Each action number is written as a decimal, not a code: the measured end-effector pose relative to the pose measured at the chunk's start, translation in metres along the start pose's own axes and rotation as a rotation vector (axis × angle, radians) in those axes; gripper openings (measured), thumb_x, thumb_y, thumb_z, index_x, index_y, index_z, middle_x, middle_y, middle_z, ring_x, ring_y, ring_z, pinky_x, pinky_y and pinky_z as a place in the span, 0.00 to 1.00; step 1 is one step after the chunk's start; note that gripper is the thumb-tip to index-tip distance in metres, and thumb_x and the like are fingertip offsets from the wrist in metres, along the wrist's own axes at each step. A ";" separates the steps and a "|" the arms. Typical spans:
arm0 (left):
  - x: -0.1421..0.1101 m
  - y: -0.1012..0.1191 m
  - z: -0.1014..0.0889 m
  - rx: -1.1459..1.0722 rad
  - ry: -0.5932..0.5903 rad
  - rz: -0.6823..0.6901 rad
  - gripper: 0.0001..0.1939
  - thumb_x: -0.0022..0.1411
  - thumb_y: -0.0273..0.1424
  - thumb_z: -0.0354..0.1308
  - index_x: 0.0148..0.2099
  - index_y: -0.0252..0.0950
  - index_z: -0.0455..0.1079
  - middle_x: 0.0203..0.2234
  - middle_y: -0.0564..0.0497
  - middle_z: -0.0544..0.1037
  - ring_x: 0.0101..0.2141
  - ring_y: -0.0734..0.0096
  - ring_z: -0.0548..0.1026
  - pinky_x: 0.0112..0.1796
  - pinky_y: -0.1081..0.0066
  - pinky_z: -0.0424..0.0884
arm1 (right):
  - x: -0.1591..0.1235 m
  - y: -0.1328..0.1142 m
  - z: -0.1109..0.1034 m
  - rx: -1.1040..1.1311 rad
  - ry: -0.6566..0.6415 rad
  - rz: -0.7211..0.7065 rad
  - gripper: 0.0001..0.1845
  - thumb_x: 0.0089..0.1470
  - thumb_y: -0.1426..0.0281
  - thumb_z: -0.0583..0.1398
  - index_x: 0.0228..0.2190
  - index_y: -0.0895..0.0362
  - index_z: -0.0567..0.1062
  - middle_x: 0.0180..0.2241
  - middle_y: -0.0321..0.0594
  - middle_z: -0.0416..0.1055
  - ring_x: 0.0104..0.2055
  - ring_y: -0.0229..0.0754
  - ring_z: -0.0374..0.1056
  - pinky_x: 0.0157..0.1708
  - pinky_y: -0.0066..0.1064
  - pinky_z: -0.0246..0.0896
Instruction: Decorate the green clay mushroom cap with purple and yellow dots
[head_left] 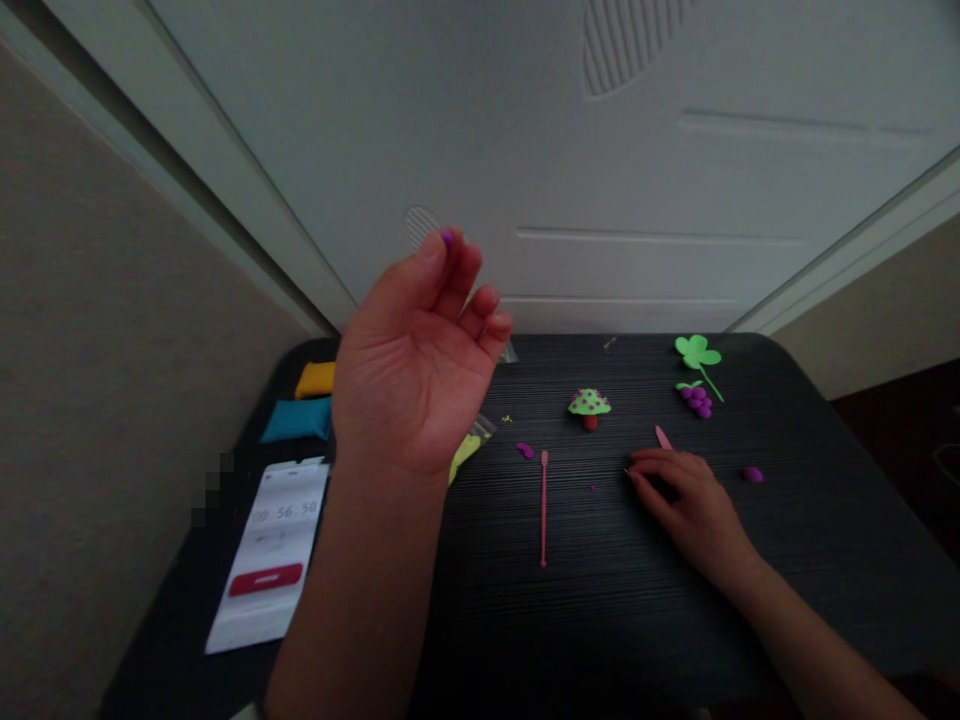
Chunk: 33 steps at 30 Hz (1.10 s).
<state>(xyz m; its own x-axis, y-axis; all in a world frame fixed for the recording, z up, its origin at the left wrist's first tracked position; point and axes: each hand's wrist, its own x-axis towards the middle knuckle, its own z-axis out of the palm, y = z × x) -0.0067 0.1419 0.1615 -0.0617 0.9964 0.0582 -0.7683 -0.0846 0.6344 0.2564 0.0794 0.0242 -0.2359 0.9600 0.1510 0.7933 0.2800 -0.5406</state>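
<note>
1. One small purple piece (448, 238), pinched between thumb and fingertip of the raised left hand (420, 370), well above the desk (600, 620).
2. Right hand (694, 505) low at desk, thumb and fingertip drawn together; cannot tell whether it grips anything.
3. Piece well apart from right hand, higher and leftward.
4. Purple lump (752, 475) near right hand, on its right.

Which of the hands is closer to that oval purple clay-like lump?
Right. The right hand is just left of the purple lump; the left hand is raised, much farther left.
</note>
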 end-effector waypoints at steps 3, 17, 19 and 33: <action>-0.001 -0.006 0.001 -0.031 -0.022 -0.013 0.04 0.55 0.29 0.54 0.31 0.38 0.71 0.26 0.57 0.74 0.27 0.80 0.69 0.30 0.76 0.65 | 0.012 -0.011 -0.017 0.162 0.027 0.063 0.08 0.51 0.64 0.57 0.31 0.54 0.73 0.39 0.41 0.73 0.44 0.45 0.68 0.44 0.40 0.61; -0.027 -0.048 0.031 0.063 -0.150 -0.359 0.06 0.54 0.26 0.55 0.32 0.31 0.73 0.28 0.52 0.74 0.30 0.78 0.70 0.34 0.74 0.67 | 0.081 -0.111 -0.085 1.182 0.000 0.026 0.03 0.49 0.69 0.60 0.26 0.53 0.74 0.39 0.32 0.71 0.40 0.34 0.67 0.41 0.27 0.61; -0.027 -0.048 0.032 0.096 -0.141 -0.349 0.05 0.53 0.26 0.56 0.32 0.31 0.73 0.28 0.51 0.75 0.30 0.77 0.70 0.34 0.74 0.68 | 0.079 -0.111 -0.085 1.192 -0.020 0.024 0.02 0.49 0.70 0.60 0.27 0.53 0.74 0.39 0.32 0.71 0.39 0.34 0.67 0.40 0.27 0.62; -0.028 -0.061 0.030 0.262 -0.126 -0.267 0.05 0.50 0.26 0.59 0.33 0.34 0.75 0.30 0.50 0.76 0.33 0.73 0.70 0.35 0.73 0.67 | 0.074 -0.112 -0.093 0.926 0.026 -0.025 0.02 0.49 0.71 0.60 0.27 0.55 0.74 0.33 0.33 0.73 0.34 0.32 0.69 0.32 0.18 0.65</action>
<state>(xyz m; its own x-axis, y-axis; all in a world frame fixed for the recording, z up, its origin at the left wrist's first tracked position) 0.0614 0.1187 0.1446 0.2096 0.9765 -0.0509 -0.5573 0.1621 0.8144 0.2025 0.1203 0.1727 -0.2249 0.9569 0.1839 0.0208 0.1934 -0.9809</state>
